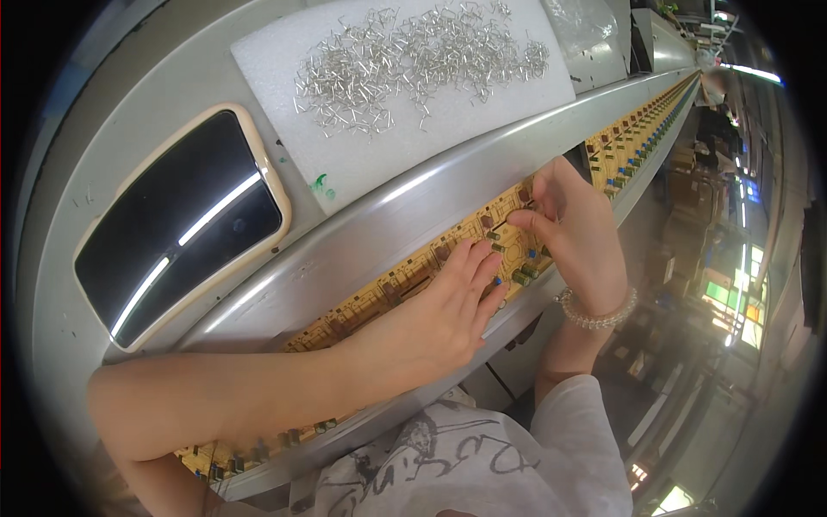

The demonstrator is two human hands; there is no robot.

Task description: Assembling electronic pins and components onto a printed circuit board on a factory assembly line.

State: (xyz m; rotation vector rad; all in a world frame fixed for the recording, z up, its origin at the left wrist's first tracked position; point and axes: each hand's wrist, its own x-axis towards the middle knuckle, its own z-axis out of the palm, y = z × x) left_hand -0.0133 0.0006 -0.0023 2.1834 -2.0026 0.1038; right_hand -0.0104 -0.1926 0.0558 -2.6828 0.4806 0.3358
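A row of yellow-brown circuit boards [413,274] with green and blue cylindrical components runs diagonally along a metal rail. Over the boards my left hand [452,302] lies with its fingers stretched out, their tips beside small green capacitors [522,276]. Farther along the row, my right hand [581,233] has its fingers curled down and its thumb bent toward them at the board's surface. Whatever sits between those fingertips is too small or hidden to make out. Many short bent metal wires [370,77] are spread on a white foam sheet [284,95] behind the rail.
A smartphone in a cream case [185,228] lies on the grey metal surface at left. The raised silver rail edge [379,220] separates it from the boards. More boards [642,142] continue toward the far right. A clear plastic bag [590,39] lies beside the foam.
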